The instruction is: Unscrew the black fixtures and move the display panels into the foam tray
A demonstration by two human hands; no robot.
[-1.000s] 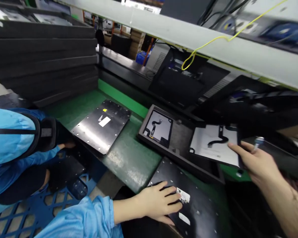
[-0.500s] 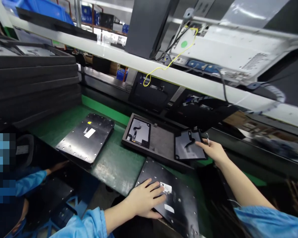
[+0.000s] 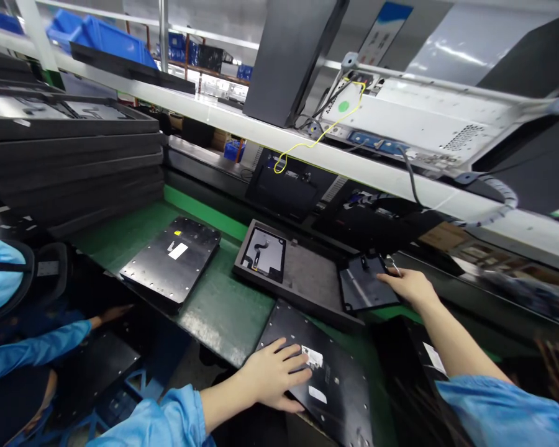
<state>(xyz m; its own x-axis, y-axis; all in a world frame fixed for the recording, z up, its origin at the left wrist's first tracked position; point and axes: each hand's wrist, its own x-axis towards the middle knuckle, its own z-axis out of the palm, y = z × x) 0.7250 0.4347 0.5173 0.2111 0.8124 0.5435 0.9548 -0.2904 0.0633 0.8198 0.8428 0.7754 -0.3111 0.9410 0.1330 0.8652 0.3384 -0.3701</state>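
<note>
My left hand (image 3: 277, 375) lies with fingers spread on a black flat metal-looking panel (image 3: 340, 379) with screws and white labels, near the bench edge. My right hand (image 3: 412, 288) pinches the right edge of a thin dark display-like panel (image 3: 361, 288), tilted over the right end of a grey foam tray (image 3: 312, 273). A thin shiny metal piece (image 3: 393, 264) shows by the right fingers; its kind is unclear. In the tray's left compartment rests a similar grey panel (image 3: 272, 248) with a dark ribbon cable.
Another black panel (image 3: 174, 261) lies on the green bench (image 3: 214, 310). Stacked foam trays (image 3: 74, 155) stand at left, beside a co-worker's blue sleeve (image 3: 41, 347). A white shelf rail (image 3: 214, 118) with a hanging yellow cable (image 3: 302, 146) crosses above.
My right hand has moved slightly right and down with the thin panel, which is now tilted and looks darker. My left hand stays on the black panel. The view has shifted a little.
</note>
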